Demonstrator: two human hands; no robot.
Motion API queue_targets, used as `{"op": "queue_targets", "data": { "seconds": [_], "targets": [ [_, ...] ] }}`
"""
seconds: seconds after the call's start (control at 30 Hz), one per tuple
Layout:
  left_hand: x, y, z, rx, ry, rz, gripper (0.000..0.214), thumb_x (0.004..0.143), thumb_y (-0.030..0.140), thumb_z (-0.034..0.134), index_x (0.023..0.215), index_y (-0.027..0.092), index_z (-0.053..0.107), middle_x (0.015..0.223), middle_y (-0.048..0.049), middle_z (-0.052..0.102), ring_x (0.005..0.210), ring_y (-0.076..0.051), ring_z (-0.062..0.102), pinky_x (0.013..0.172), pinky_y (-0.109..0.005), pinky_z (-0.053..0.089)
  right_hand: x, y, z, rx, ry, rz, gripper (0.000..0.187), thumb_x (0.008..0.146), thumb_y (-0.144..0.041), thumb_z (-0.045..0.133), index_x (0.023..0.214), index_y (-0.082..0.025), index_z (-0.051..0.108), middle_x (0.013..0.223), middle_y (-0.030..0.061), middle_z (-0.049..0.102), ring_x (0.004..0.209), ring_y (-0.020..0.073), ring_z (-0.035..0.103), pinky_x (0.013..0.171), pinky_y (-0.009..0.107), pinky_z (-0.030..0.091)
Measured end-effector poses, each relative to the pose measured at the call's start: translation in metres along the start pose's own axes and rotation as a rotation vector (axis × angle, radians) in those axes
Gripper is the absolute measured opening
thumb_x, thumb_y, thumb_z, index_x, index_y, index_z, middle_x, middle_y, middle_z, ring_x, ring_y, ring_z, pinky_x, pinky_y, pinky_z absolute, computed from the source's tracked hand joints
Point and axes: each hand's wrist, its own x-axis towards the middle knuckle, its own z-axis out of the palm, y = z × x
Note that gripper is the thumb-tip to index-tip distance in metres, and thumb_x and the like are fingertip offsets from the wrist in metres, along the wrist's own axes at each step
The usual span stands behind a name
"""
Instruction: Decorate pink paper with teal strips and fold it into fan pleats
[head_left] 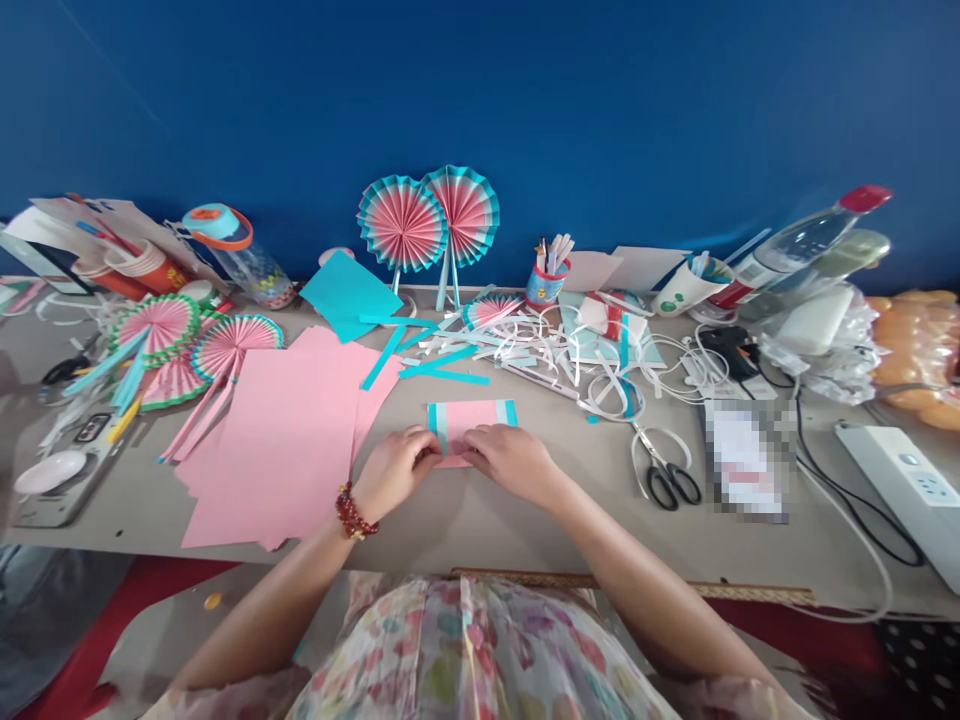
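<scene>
Before me on the table lies a small pink paper sheet [480, 412] with blue and pale stripes along its left and right ends. My left hand [396, 468] pinches its near left edge, thumb and fingers pressed together. My right hand [514, 460] is closed on the near edge just beside it, fingers bent over the paper. A narrow pink strip shows along the near edge, apparently a fold; the fingers hide part of it. A stack of large pink sheets [277, 440] lies left of my left hand.
Two round pleated fans [401, 225] lean on the blue wall. White and blue paper strips [457, 365] are strewn behind the sheet. Black-handled scissors [671, 483] lie at right, near a glue gun [731, 350] and a power strip [911, 490]. A phone [71, 485] is far left.
</scene>
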Motion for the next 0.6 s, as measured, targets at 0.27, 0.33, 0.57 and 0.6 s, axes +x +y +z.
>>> {"op": "queue_targets", "data": {
  "seconds": [0.27,0.33,0.57,0.6],
  "targets": [
    [0.0067,-0.0056,-0.0016,-0.032,-0.071,-0.069,0.009,0.089,0.020,0.059,0.081,0.020,0.063,0.086,0.0008,0.067,0.074,-0.014,0.060,0.064,-0.024,0.039,0.0070,0.0049,-0.0020,0.029,-0.074,0.013,0.020,0.097,-0.038,0.055,0.096,-0.021,0.065,0.098,0.0041,0.072,0.088,0.0181,0.065,0.063,0.025,0.034],
    [0.0077,-0.0073,-0.0014,-0.033,-0.087,-0.080,0.009,0.088,0.020,0.059,0.081,0.020,0.064,0.087,0.0008,0.066,0.073,-0.013,0.059,0.064,-0.023,0.039,0.0083,0.0046,-0.0026,0.031,-0.093,0.029,0.020,0.097,-0.038,0.056,0.097,-0.021,0.066,0.099,0.0040,0.072,0.090,0.0185,0.065,0.063,0.025,0.034],
    [0.0067,-0.0069,-0.0020,-0.065,-0.110,-0.085,0.010,0.087,0.019,0.059,0.079,0.020,0.063,0.084,0.0011,0.064,0.072,-0.013,0.059,0.066,-0.023,0.040,0.0098,0.0028,-0.0048,0.035,-0.128,0.042,0.022,0.098,-0.039,0.053,0.098,-0.022,0.066,0.102,0.0035,0.072,0.093,0.0187,0.066,0.064,0.025,0.034],
    [0.0063,-0.0063,-0.0020,-0.063,-0.104,-0.079,0.010,0.088,0.019,0.059,0.078,0.020,0.062,0.084,0.0010,0.064,0.072,-0.013,0.059,0.065,-0.023,0.040,0.0098,0.0026,-0.0053,0.033,-0.132,0.043,0.021,0.098,-0.039,0.053,0.098,-0.022,0.066,0.103,0.0035,0.072,0.093,0.0188,0.066,0.064,0.025,0.034]
  ]
}}
